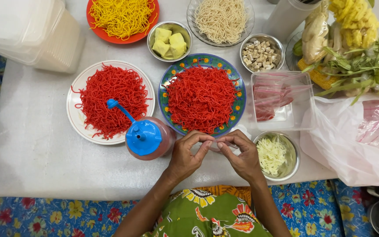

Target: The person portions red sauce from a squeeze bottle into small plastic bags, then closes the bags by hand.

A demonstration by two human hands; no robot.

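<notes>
Hands: we hold both together at the near edge of the bench (36, 149), the left hand (185, 156) and right hand (242, 158) meeting fingertip to fingertip.
Grip: each hand pinches one side of a small clear plastic bag (218, 144); we judge the fingers are working its mouth apart, which is why the thumbs and forefingers face each other.
Bag position: just in front of the patterned plate (168, 81) of red noodles (200, 98), close enough for filling.
Left of our hands: a squeeze bottle (148, 138) with a blue cap and spout, lying over the rim of a white plate (73, 107) of red noodles.
Right of our hands: a steel bowl (292, 156) of pale shredded vegetable, touching distance away.
Supplies: a clear tub (281, 103) of flat bags sits just behind that bowl.
Far row: yellow noodles (121, 16), tofu cubes (169, 41), pale noodles (221, 18) and small diced pieces (259, 55), set in an arc within reach.
Right edge: greens and wrapped produce (352, 48) above a loose plastic bag (352, 145).
</notes>
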